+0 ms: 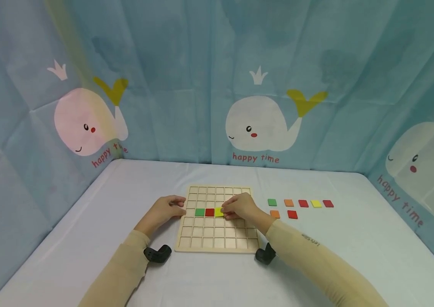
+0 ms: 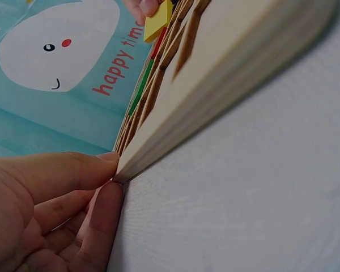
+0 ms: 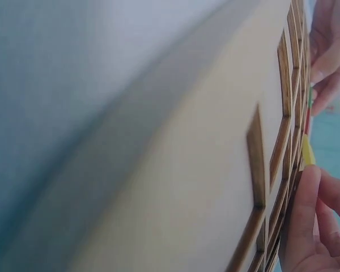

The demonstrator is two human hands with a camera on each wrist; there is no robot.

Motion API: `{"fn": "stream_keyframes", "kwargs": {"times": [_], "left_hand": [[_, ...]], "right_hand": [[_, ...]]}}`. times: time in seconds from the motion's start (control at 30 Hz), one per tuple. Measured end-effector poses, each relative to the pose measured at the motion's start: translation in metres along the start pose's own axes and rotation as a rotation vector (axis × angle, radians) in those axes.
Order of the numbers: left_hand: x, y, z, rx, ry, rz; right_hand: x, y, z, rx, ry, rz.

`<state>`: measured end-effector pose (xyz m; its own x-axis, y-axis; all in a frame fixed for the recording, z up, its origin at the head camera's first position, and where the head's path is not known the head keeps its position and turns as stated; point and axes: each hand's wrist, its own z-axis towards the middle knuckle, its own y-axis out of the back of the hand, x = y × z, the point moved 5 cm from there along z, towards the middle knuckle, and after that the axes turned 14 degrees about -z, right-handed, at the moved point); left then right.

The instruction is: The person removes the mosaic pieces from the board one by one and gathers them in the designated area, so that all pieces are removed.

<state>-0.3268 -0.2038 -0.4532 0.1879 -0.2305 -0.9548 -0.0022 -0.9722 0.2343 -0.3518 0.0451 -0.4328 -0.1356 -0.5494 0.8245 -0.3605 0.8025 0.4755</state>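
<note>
A pale wooden grid board lies on the white table, with a green tile and a red tile side by side in one row. Beside the red one, my right hand pinches a yellow tile between thumb and fingers. That yellow tile looks tilted above the board in the left wrist view. My left hand grips the board's left edge, thumb and forefinger at the rim. In the right wrist view the yellow tile sits at my right fingertips.
Right of the board, loose tiles lie in two rows: a green tile, orange tiles, red tiles and another yellow tile. A blue curtain with whale prints hangs behind and beside the table.
</note>
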Motion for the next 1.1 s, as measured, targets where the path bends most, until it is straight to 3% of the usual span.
{"fn": "stream_keyframes", "kwargs": {"times": [0.27, 0.53, 1.1], "left_hand": [[-0.002, 0.000, 0.000, 0.000, 0.015, -0.002], [-0.001, -0.002, 0.000, 0.007, 0.014, -0.010], [-0.001, 0.000, -0.001, 0.008, 0.009, -0.020]], "right_hand": [[-0.002, 0.012, -0.001, -0.010, -0.028, 0.022], [-0.013, 0.033, -0.017, -0.005, -0.024, 0.020], [-0.033, 0.085, -0.039, -0.039, -0.031, -0.083]]}}
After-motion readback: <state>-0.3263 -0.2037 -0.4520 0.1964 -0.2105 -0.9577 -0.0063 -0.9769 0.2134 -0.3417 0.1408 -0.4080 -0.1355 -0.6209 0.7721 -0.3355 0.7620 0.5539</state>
